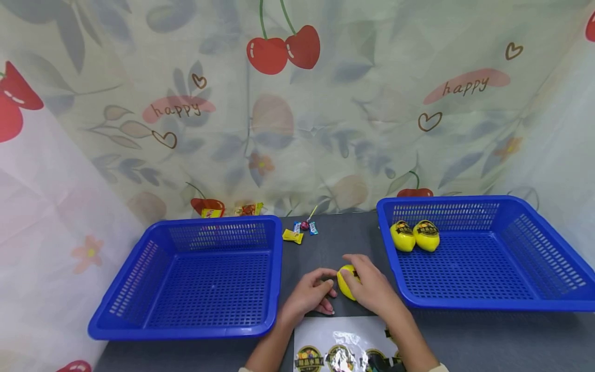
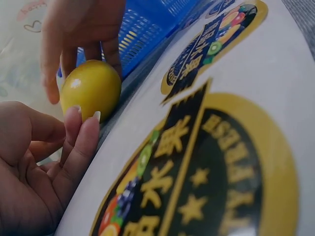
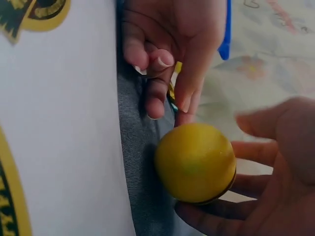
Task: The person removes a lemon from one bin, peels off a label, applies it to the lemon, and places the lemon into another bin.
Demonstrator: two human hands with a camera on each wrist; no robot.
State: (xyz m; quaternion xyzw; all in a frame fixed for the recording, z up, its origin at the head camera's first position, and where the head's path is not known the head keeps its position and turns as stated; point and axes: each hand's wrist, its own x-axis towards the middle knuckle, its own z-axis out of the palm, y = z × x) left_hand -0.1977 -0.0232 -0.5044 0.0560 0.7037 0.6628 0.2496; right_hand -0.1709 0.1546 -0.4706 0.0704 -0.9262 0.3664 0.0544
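Note:
A yellow lemon [image 1: 344, 290] sits on the dark tabletop between the two hands, just beyond a sheet of stickers [image 1: 321, 328]. My right hand [image 1: 374, 292] holds it from the right, fingers round its far side, while the thumb stands off its surface in the right wrist view. Part of a dark label [image 3: 219, 195] shows at the lemon's edge; the rest is hidden. From the left, my left hand [image 1: 309, 292] comes close with loosely bent fingers and nothing in them. Its fingertips [image 2: 74, 118] overlap the lemon's near side in the left wrist view.
At the right, a blue basket [image 1: 474, 305] contains two labelled lemons [image 1: 415, 236]. Another blue basket [image 1: 186, 333] stands at the left. Small wrapped candies [image 1: 293, 236] and a lollipop [image 1: 304, 226] lie between the baskets near the patterned backdrop [image 1: 311, 155]. Snack packets [image 1: 248, 209] peek out behind the left basket.

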